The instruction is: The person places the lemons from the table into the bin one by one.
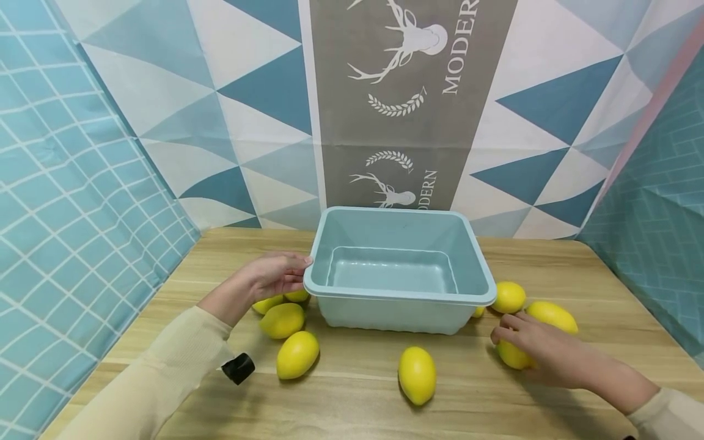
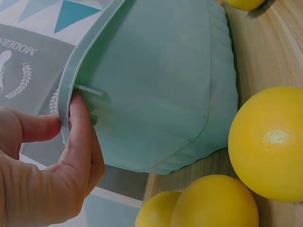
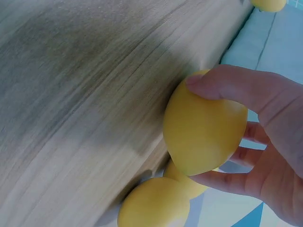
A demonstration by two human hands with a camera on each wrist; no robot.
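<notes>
A light blue plastic basin [image 1: 393, 275] stands upright on the table, with nothing inside. My left hand [image 1: 272, 276] pinches its left rim, thumb on one side and fingers curled under the lip, as the left wrist view shows. On the right, my right hand [image 1: 544, 349] holds a yellow lemon [image 3: 206, 130], its thumb across one side and fingers around the other. Two more lemons, one nearer the basin [image 1: 509, 297] and one farther right [image 1: 552, 316], lie just beyond that hand.
Several lemons [image 1: 282, 321] lie left of the basin, partly beneath my left hand. One lemon [image 1: 417, 375] sits in front of the basin. The wood-grain table [image 1: 352, 403] ends at a patterned backdrop [image 1: 264, 122] behind, with blue tiled sheets [image 1: 71, 183] at the sides.
</notes>
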